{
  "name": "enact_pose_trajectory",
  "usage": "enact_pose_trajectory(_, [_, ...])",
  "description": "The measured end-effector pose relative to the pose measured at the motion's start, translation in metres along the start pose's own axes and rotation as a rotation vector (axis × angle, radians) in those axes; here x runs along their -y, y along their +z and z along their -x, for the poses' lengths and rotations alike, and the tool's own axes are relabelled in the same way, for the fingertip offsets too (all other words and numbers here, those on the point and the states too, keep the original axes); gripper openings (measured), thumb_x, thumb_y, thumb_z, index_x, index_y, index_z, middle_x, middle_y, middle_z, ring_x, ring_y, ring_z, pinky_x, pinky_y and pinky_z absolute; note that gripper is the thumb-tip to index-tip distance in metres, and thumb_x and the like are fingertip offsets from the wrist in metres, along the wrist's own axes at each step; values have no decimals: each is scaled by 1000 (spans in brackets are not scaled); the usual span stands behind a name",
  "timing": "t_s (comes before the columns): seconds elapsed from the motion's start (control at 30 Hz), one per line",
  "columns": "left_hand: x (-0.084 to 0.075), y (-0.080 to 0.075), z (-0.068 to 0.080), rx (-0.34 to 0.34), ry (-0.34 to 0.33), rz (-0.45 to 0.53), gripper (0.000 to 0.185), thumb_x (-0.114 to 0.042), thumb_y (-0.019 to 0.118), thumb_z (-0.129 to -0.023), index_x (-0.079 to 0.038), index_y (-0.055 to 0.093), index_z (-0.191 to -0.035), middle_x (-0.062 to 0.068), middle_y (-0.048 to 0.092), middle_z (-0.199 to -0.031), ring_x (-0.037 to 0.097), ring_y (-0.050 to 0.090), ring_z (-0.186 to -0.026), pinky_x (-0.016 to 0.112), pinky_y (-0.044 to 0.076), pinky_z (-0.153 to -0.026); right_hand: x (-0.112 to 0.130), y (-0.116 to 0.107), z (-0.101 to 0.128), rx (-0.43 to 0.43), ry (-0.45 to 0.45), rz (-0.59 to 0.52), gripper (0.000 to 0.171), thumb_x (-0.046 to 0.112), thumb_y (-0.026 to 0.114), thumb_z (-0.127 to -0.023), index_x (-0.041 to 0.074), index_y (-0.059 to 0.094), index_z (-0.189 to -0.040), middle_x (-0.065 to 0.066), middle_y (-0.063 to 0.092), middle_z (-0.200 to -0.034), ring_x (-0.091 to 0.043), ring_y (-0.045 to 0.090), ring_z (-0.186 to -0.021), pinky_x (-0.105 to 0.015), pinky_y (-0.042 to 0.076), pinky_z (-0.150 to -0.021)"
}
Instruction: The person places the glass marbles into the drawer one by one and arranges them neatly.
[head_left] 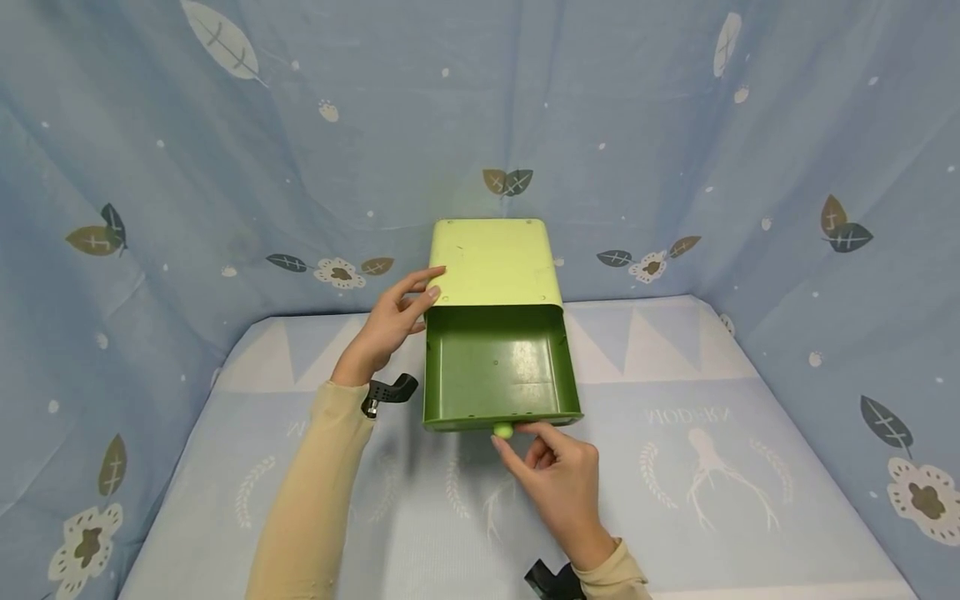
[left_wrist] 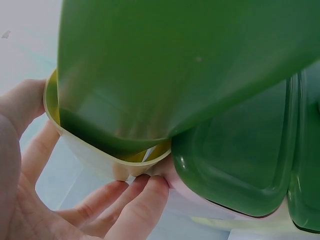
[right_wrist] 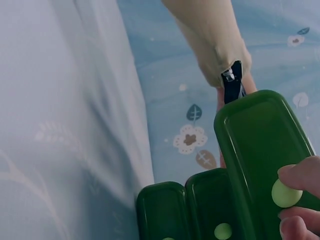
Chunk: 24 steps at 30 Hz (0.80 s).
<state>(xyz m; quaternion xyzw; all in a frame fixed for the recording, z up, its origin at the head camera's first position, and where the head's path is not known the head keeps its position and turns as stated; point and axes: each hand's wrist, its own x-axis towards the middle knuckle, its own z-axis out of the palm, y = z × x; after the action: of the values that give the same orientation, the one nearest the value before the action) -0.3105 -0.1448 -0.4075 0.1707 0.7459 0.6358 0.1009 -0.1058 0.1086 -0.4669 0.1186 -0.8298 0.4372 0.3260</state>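
A small drawer unit with a pale yellow-green casing (head_left: pixel 495 262) stands against the back of the table. Its dark green top drawer (head_left: pixel 491 358) is pulled well out, with the bare inner floor and walls in sight. My right hand (head_left: pixel 558 475) pinches the drawer's round light green knob (right_wrist: pixel 287 193) between thumb and fingertips. On the casing's left upper corner rests my left hand (head_left: pixel 386 325), thumb and fingers spread over its top and side. Two lower drawer fronts (right_wrist: pixel 162 210), each with a knob, show in the right wrist view; they are pushed in.
A pale blue and white printed cloth (head_left: pixel 712 450) covers the table. Blue patterned curtain (head_left: pixel 360 150) hangs behind and on both sides, close behind the unit. Black wrist straps (head_left: pixel 392 390) are on both wrists.
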Motion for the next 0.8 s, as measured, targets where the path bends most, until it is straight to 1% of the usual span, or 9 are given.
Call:
enact_pose_trajectory(0.4, [1,-1,-1,0,3,-8,51,-45,60,-114,-34,53,-164,14,38,-162,35,47,-147,67,42,-120,2,2,0,-17,-8,-27,20,8,99,-81,14,81,-89,18,54,-57,7,44,-48,-16,43,-45])
enact_pose_trajectory(0.8, [2,-2,-2,2,3,-12,52,-48,62,-113,-36,54,-163,13,39,-161,33,49,-145,66,43,-120,7,1,-6,-33,-19,-42,20,6,97,-81,13,80,-89,17,55,-57,6,46,-48,-16,45,-45])
